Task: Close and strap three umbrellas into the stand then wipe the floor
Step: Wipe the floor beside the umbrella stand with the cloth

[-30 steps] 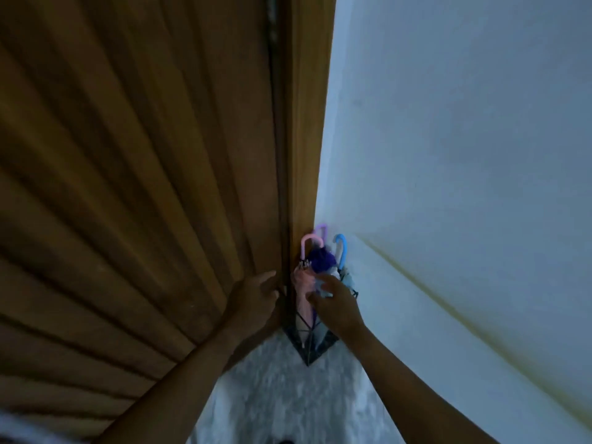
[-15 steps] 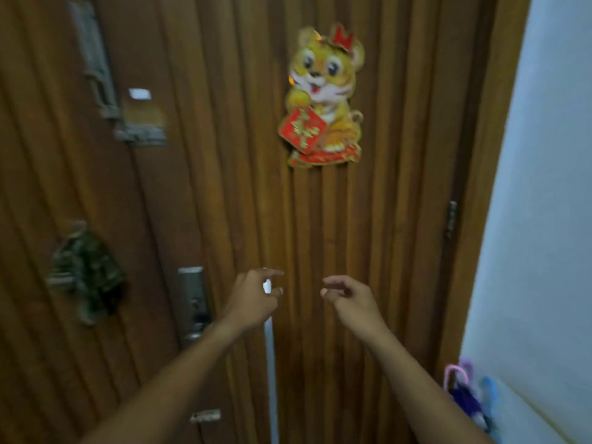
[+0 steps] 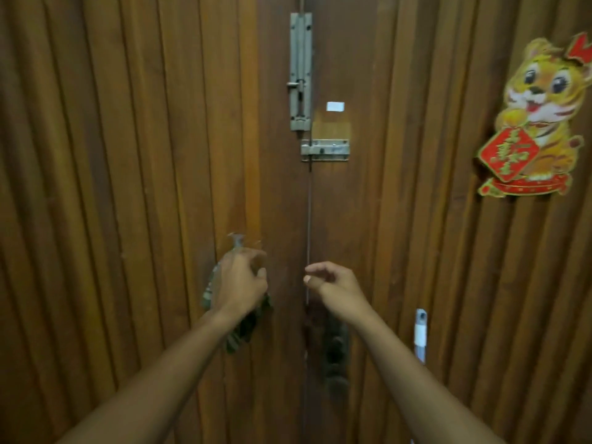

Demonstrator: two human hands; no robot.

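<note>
The umbrellas and their stand are out of sight. I face a brown wooden double door [image 3: 144, 155] at close range. A dark green cloth [image 3: 245, 330] hangs from a small hook [image 3: 237, 241] on the left leaf. My left hand [image 3: 242, 282] covers the top of the cloth, its fingers curled round it just below the hook. My right hand [image 3: 333, 286] hovers beside the door seam with loosely curled fingers and holds nothing.
A vertical metal bolt [image 3: 300, 72] and a horizontal latch [image 3: 325, 150] sit on the seam above my hands. A dark lock plate [image 3: 334, 350] lies under my right wrist. A white handle [image 3: 420, 334] and a tiger sticker [image 3: 538, 123] are on the right leaf.
My view swung from the umbrella stand in the corner up and left to the door. My left hand reached the hanging cloth and took hold of it; my right hand stayed empty.
</note>
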